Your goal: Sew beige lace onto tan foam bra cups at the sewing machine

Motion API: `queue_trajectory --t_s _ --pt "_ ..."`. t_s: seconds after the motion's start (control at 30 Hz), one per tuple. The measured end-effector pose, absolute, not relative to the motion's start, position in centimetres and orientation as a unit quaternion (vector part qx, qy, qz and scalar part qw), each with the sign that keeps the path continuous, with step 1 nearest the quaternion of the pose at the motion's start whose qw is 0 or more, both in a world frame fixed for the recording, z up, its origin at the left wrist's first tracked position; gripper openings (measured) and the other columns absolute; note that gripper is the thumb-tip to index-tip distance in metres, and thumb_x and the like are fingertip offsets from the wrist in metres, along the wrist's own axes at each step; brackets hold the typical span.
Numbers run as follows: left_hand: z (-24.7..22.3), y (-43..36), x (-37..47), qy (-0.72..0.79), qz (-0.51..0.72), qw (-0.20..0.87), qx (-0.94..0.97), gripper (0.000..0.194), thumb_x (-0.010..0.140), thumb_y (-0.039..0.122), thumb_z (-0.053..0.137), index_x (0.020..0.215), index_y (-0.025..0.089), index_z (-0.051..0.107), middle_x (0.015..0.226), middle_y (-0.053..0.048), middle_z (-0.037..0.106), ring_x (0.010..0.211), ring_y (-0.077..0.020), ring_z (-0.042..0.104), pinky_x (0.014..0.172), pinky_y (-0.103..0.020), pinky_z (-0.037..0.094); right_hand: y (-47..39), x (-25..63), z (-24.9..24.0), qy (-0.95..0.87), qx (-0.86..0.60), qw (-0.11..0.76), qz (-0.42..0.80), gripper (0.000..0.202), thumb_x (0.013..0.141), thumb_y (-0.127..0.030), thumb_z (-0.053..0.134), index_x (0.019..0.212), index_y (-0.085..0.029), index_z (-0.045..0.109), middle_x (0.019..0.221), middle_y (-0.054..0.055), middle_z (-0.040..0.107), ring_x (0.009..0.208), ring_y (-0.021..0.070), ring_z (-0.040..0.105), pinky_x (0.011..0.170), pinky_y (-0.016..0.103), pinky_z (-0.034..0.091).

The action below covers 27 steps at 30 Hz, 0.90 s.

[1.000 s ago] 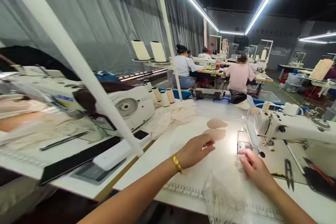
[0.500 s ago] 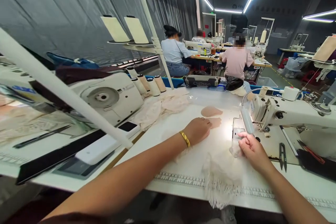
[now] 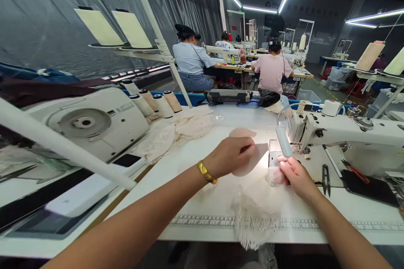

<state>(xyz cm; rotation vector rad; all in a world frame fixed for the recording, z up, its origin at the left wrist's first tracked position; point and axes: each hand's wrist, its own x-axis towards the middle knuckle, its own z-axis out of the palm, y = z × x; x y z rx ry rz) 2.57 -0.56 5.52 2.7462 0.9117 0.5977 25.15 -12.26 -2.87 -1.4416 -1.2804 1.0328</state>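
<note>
My left hand [image 3: 235,156], with a gold bracelet [image 3: 206,172] at the wrist, is closed in a pinch on a thin beige fabric piece [image 3: 257,157] raised just off the white table. Just beyond it lies another rounded beige fabric piece [image 3: 241,133]. My right hand [image 3: 295,173] pinches the edge of sheer whitish fabric [image 3: 274,176] beside the sewing machine's metal plate [image 3: 274,157]. Toward me spreads a pale fringed lace piece [image 3: 255,218], hanging over the table's front edge. A small lamp [image 3: 283,141] lights the plate from above.
The white sewing machine [image 3: 353,134] stands at right, with thread snips [image 3: 326,180], a white pen [image 3: 332,162], red-handled tweezers [image 3: 356,171] and a black phone-like slab [image 3: 370,187] near it. Left are pale lace [image 3: 176,130], thread cones [image 3: 162,105] and another machine [image 3: 91,122]. Co-workers sit ahead.
My left hand has lifted the nearer beige piece off the table and drawn it toward me. The right hand still pinches the sheer fabric. The view has swung slightly right.
</note>
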Motion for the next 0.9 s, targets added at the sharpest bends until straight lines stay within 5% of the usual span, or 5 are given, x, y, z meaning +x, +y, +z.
queue_trajectory --t_s 0.23,0.33,0.43,0.53,0.9 --pt "4.1 -4.1 5.2 0.294 0.076 0.235 0.923 0.026 0.084 0.021 0.050 0.059 0.018 0.044 0.053 0.003 0.043 0.053 -0.0126 0.038 0.053 -0.028 0.025 -13.5 24.4 -2.2 -0.533 -0.531 0.496 0.434 0.044 0.093 -0.054 0.064 0.123 -0.023 0.057 0.088 0.001 0.066 0.076 0.0185 0.068 0.073 0.033 0.054" --pt "4.0 -3.7 5.6 0.232 0.111 0.250 0.933 0.011 0.083 0.029 0.057 0.085 0.018 0.060 0.081 -0.002 0.063 0.073 -0.0190 0.056 0.066 -0.028 0.041 -14.3 23.7 -1.9 -0.595 -0.529 0.490 0.355 0.031 0.095 -0.041 0.064 0.121 -0.025 0.060 0.085 -0.001 0.064 0.077 0.0164 0.065 0.072 0.030 0.054" --pt "4.8 -2.7 5.4 0.129 0.079 0.350 0.924 0.040 0.078 0.035 0.065 0.115 0.021 0.059 0.111 -0.006 0.065 0.101 -0.0245 0.060 0.085 -0.031 0.048 -15.4 23.2 -1.3 -0.689 -0.508 0.458 0.239 0.025 0.099 -0.031 0.060 0.123 -0.026 0.060 0.082 -0.001 0.065 0.074 0.0149 0.064 0.067 0.027 0.053" --pt "5.6 -1.9 4.7 0.126 -0.033 0.424 0.896 0.024 0.078 0.034 0.063 0.097 0.020 0.058 0.083 0.001 0.060 0.077 -0.0174 0.058 0.064 -0.023 0.045 -16.2 22.9 -0.5 -0.752 -0.475 0.447 0.090 0.029 0.101 -0.025 0.056 0.130 -0.027 0.057 0.089 0.002 0.071 0.074 0.0154 0.066 0.067 0.028 0.056" --pt "4.0 -3.2 2.4 0.097 0.174 -0.024 0.980 0.016 0.089 0.008 0.052 0.078 0.021 0.051 0.071 0.001 0.060 0.065 -0.0176 0.053 0.067 -0.032 0.038 -12.9 23.7 -1.4 -0.805 -0.459 0.352 -0.135 0.032 0.100 -0.009 0.047 0.122 -0.025 0.065 0.085 0.003 0.072 0.071 0.0171 0.063 0.063 0.029 0.045"
